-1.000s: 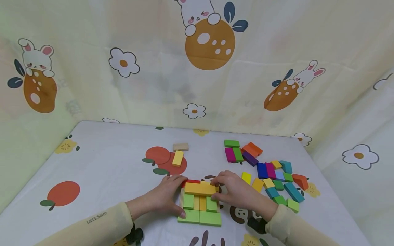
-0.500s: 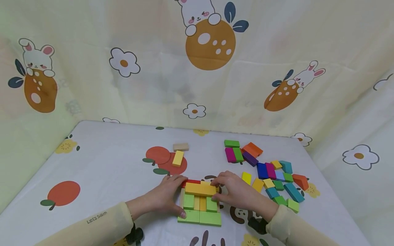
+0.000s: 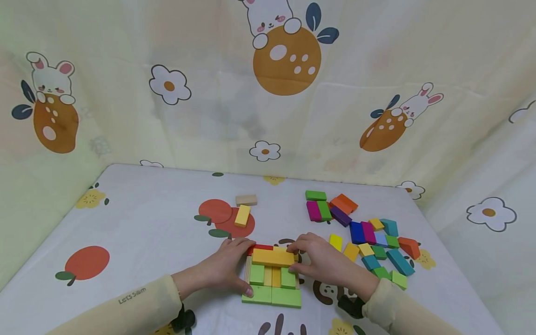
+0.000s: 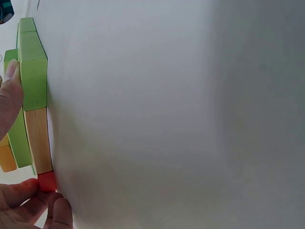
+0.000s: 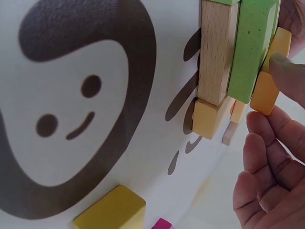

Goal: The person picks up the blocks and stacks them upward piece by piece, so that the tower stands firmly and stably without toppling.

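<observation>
A low structure of toy building blocks lies on the table between the hands, with light green blocks (image 3: 257, 294) along its front. My left hand (image 3: 224, 265) holds its left side. The thumb rests on the light green part, and the fingers bend at the red block (image 4: 46, 181) at the back corner, beside a plain wood block (image 4: 39, 140). A long orange-yellow block (image 3: 272, 257) lies across the top. My right hand (image 3: 320, 258) pinches this block's right end between thumb and fingers. Behind it a pale yellow block (image 5: 206, 119) sits against the structure.
Several loose coloured blocks lie to the right, among them a blue block (image 3: 357, 231) and an orange block (image 3: 408, 247). Farther back are a tan block (image 3: 246, 200) and a yellow block (image 3: 242, 216). A patterned curtain (image 3: 201, 130) rises behind the table (image 3: 146, 223).
</observation>
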`<state>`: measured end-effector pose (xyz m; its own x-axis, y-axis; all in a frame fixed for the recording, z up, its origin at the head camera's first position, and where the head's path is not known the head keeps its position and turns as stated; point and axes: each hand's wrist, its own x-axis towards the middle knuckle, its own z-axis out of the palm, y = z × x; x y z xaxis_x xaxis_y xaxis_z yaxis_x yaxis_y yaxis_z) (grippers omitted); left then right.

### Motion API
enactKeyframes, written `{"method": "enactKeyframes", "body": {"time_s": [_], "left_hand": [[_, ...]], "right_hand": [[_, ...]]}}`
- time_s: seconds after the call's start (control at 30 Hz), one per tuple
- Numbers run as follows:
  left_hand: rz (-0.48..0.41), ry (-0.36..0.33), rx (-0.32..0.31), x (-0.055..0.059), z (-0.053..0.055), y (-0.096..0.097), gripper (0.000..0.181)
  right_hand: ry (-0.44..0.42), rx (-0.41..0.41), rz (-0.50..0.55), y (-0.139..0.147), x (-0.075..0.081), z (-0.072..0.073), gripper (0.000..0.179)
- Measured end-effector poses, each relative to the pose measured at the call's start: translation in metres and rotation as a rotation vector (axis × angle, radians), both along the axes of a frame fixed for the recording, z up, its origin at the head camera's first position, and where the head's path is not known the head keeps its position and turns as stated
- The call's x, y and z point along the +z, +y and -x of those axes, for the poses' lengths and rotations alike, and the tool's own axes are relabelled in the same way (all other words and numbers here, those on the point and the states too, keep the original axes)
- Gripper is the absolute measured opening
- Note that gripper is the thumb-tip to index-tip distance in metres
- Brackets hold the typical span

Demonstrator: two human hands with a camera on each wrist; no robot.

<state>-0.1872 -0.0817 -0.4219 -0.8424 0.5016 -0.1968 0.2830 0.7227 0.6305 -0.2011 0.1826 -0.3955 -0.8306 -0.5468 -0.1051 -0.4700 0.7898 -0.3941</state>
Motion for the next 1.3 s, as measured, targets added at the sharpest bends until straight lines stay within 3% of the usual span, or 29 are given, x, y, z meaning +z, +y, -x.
{"method": "enactKeyframes", "body": {"time_s": [0.4, 0.67, 0.97, 1.17, 1.3], "left_hand": [[0.005, -0.010, 0.008, -0.002, 0.001, -0.001, 0.103], [-0.051, -0.025, 0.026, -0.001, 0.000, -0.004, 0.098], [-0.090, -0.036, 0.068, -0.002, 0.002, -0.007, 0.087], [-0.128, -0.002, 0.056, -0.001, 0.001, -0.008, 0.071], [-0.137, 0.039, 0.039, -0.001, 0.000, -0.010, 0.066]], "right_hand": [[-0.038, -0.023, 0.006, 0.002, 0.002, -0.001, 0.043], [-0.139, -0.095, 0.006, 0.009, 0.001, -0.009, 0.056], [-0.064, -0.048, -0.004, 0.003, -0.001, -0.009, 0.056], [-0.128, -0.137, -0.034, 0.005, -0.001, -0.013, 0.066], [-0.155, -0.152, -0.028, 0.007, -0.005, -0.016, 0.063]]}}
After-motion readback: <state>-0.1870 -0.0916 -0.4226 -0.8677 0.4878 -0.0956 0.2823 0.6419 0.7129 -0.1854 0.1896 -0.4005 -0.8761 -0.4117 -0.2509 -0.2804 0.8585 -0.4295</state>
